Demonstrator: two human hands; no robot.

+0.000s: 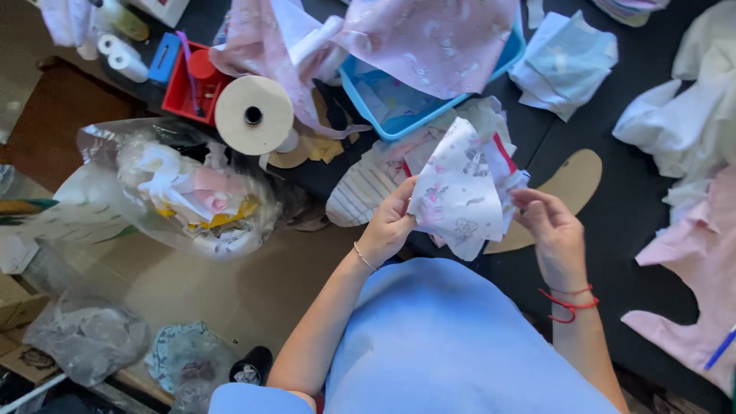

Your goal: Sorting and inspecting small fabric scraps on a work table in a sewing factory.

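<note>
I am looking down at my own two hands above the edge of a dark table (613,222). Between them I hold a small stack of cut fabric pieces (462,188), white with a faint printed pattern and a strip of red showing at the right edge. My left hand (389,222) is closed on the stack's left edge, thumb on top and fingers curled beneath. My right hand (553,230) is half open, its fingertips touching the stack's right edge rather than gripping it.

The fabric looks thin, light and limp; it bends and droops where it is unsupported, so I judge the layers would slide apart if held by one corner. Pinching through all the layers at an edge, with the other hand steadying the opposite side, seems the surest hold. It does not look fragile.

Just behind the stack lies a blue tray (429,115) draped with pink cloth (429,38). A tan card template (571,184) lies on the table just beside my right hand. To the left are a white roll (253,115), a red box (184,84) and a clear bag of scraps (184,192).
</note>
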